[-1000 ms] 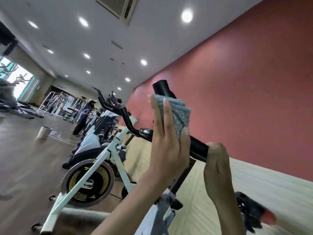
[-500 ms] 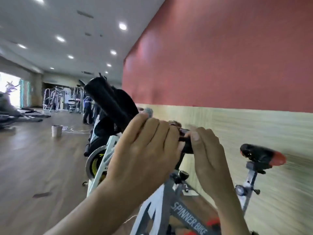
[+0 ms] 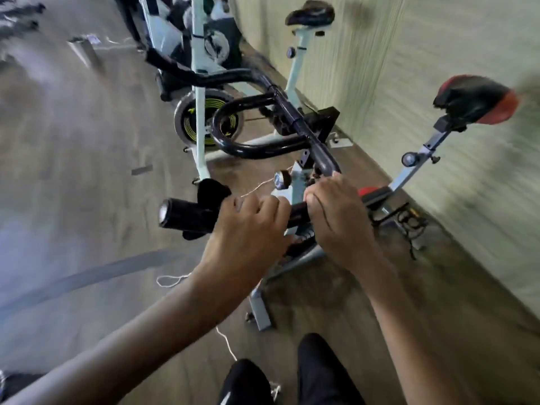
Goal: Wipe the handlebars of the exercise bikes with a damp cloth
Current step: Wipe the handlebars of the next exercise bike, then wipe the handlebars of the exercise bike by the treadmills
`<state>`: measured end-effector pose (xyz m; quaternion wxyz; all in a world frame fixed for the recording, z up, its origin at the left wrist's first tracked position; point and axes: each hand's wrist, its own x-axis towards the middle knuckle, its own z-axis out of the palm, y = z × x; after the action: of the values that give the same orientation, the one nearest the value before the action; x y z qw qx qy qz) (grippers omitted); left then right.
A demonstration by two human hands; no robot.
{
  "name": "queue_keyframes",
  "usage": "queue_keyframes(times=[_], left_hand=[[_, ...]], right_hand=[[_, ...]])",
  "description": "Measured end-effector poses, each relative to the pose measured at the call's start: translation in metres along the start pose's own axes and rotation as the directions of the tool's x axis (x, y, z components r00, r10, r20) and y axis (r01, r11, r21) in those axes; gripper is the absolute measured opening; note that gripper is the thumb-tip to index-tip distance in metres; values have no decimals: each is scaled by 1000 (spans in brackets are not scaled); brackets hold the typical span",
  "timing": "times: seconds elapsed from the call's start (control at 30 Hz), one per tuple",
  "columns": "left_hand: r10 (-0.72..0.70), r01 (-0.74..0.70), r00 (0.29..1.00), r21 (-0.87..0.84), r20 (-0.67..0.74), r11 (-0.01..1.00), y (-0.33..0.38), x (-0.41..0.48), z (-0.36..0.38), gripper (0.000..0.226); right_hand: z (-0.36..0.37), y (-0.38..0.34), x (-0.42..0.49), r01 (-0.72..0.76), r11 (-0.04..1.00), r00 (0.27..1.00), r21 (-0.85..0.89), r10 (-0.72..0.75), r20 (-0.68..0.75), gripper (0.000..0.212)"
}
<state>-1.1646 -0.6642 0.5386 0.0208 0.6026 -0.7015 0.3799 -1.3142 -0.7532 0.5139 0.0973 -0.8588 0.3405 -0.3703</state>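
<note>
The black tubular handlebar (image 3: pixel 187 216) of the nearest white-framed exercise bike (image 3: pixel 298 182) runs across the middle of the view, its padded end pointing left. The left hand (image 3: pixel 248 229) has its fingers curled over the bar. The right hand (image 3: pixel 336 217), just beside it, grips the bar too. A dark floppy piece (image 3: pixel 211 191) sticks up beside the left hand; whether it is cloth or torn padding cannot be told. The red-and-black saddle (image 3: pixel 473 100) is blurred.

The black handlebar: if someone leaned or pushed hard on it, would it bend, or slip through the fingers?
Probably stiff: the handlebar is thick tube bent into fixed loops, and it shows no sag though the left hand and right hand both curl round it. Its near end looks matte and padded, so likely not slippery.
</note>
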Motion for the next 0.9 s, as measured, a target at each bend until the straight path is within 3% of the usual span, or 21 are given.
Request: queue_keyframes(times=[0.1, 0.2, 0.3, 0.43, 0.53, 0.73, 0.9], left_hand=[[52, -51, 998, -18, 40, 999, -8, 4, -12, 29], [5, 15, 989, -137, 145, 990, -14, 18, -25, 31], [-35, 90, 978, -266, 204, 960, -16, 36, -32, 32], [-38, 114, 984, -458, 173, 882, -12, 56, -32, 34], [-10, 40, 998, -584, 54, 811, 1, 72, -35, 34], [144, -241, 970, -739, -194, 629, 49, 92, -52, 25], [339, -478, 869, -786, -359, 392, 101, 66, -81, 22]], right_hand=[[-13, -4, 4, -61, 996, 996, 62, 56, 71, 25], [-36, -7, 5, -173, 963, 974, 206, 136, 181, 19], [-59, -8, -1, -279, 932, 955, 233, 244, 167, 19], [-89, -3, -20, -381, 912, 924, 155, 368, 104, 18], [-112, -12, -46, -484, 869, 875, 98, 482, 53, 19], [-149, -53, -112, -758, 649, 650, -65, 743, -161, 21], [-159, -133, -169, -939, 331, 336, -93, 825, -454, 32]])
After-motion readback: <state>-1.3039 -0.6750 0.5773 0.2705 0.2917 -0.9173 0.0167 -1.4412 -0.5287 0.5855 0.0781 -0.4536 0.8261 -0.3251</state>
